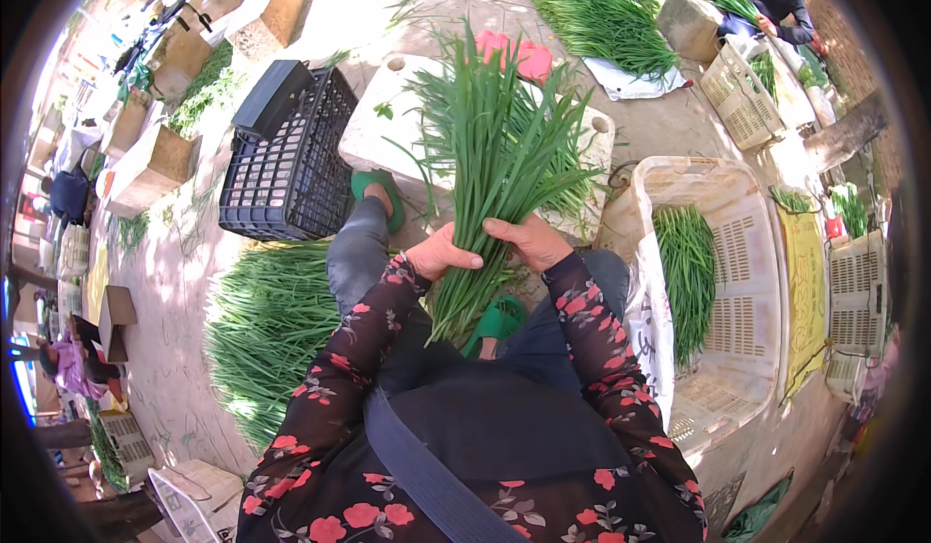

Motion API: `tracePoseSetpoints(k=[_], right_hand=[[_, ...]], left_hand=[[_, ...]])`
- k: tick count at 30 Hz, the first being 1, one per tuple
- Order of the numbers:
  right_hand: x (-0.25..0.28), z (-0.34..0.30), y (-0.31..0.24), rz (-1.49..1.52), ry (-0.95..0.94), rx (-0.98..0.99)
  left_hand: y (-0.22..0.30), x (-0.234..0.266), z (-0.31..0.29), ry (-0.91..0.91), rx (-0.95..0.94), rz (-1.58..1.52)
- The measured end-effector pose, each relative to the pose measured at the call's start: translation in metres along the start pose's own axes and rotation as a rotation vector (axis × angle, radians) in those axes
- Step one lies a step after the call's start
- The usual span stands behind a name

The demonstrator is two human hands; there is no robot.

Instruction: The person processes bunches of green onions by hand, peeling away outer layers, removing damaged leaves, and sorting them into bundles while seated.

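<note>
A bunch of long green garlic chives (485, 170) is held upright in front of me, its leaf tips fanning out at the far end. My left hand (441, 251) wraps round the lower part from the left. Opposite it, my right hand (529, 240) grips the same bunch, thumb lying across the stems. Behind the leaves stands a pale block (388, 121) with round holes, with more loose leaves over its right side. A pink-red cloth or bag (529, 58) lies at its far edge, partly covered.
On my left are a big heap of chives (267, 325) and a black plastic crate (291, 160). To my right, a white basket (752, 252) holds chives. Another pile (606, 24) lies at the far right, near a person (771, 0) handling greens.
</note>
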State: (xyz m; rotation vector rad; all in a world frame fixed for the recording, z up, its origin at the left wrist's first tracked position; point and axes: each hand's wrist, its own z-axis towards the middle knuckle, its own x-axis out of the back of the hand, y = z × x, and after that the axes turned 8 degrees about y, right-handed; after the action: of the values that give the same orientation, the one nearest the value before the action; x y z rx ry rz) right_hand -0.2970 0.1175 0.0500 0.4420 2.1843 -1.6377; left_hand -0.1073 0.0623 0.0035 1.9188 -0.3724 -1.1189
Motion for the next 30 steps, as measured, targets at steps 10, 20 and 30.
tracePoseSetpoints(k=[10, 20, 30], right_hand=[[0.011, 0.019, -0.028, -0.355, -0.072, 0.069], [0.046, -0.029, -0.062, -0.629, 0.463, 0.299], [-0.025, -0.027, -0.133, -0.781, 0.281, 0.745]], left_hand=[[0.024, -0.018, 0.041, 0.082, -0.138, 0.140], [-0.009, -0.010, 0.031, 0.449, -0.167, 0.218], [-0.028, -0.020, 0.029, 0.534, -0.187, 0.300]])
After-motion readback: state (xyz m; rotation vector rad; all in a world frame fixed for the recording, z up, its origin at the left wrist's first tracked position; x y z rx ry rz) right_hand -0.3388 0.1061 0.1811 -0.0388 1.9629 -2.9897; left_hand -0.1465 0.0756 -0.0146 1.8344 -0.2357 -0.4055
